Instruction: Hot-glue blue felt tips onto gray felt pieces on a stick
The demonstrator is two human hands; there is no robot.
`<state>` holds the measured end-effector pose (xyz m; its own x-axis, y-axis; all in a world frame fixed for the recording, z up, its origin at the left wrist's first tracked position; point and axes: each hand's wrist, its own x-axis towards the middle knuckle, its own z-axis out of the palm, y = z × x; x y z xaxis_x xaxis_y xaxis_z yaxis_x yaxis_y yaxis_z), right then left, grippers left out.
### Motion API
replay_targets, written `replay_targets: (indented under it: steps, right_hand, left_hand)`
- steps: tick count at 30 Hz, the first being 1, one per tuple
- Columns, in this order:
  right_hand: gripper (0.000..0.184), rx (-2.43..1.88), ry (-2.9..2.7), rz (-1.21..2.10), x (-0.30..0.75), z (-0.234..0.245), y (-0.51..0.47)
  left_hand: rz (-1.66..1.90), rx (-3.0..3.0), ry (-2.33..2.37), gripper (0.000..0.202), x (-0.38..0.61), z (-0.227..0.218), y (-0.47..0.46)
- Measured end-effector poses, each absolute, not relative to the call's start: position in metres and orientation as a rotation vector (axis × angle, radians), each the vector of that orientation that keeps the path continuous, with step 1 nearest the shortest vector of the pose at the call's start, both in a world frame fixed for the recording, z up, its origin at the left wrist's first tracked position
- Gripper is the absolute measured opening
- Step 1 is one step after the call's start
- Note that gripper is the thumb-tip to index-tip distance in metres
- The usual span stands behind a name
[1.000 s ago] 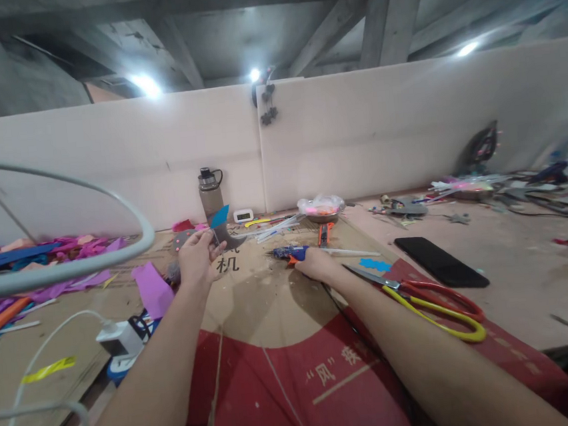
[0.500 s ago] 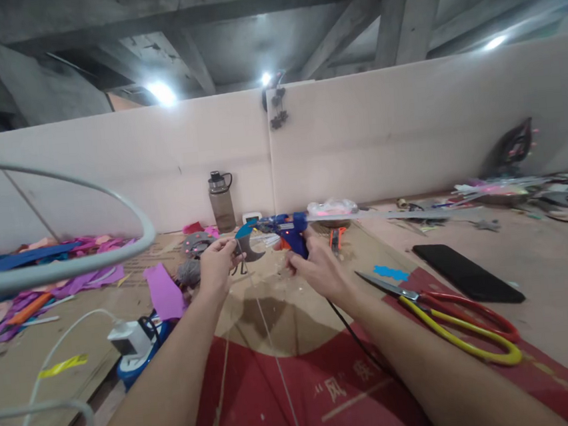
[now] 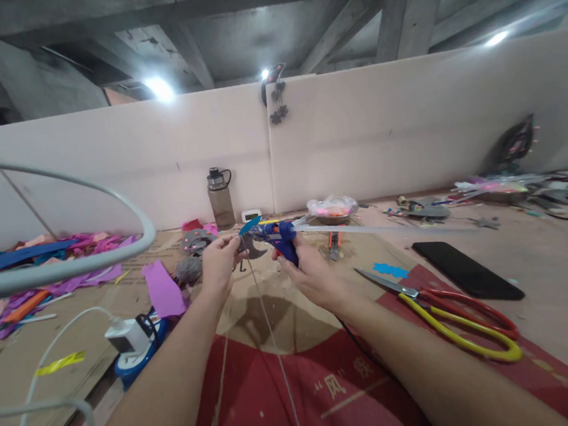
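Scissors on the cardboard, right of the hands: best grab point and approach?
Grip the red and yellow handle loops, coming from the near right. The scissors lie flat, blades pointing far-left toward the right hand, so the loops are the open, safe end.

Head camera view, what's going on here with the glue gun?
A person holds a blue glue gun in the right hand, its nozzle pointing at a small grey and blue craft piece pinched in the left hand. Both are raised above the cardboard sheet. Scissors and a black phone lie off to the right.
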<state>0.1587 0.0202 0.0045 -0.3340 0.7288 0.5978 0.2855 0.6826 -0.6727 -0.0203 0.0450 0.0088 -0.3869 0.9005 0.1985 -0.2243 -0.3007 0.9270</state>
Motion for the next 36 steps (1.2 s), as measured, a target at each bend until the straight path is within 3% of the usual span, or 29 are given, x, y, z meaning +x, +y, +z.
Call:
replay_targets:
  steps: [36]
  right_hand:
    - [0.031,-0.872,-1.952,0.459,0.1592,0.0057,0.0181]
  left_hand:
    - [1.804,1.039,1.11,0.024,-0.0198,0.0068,0.0452]
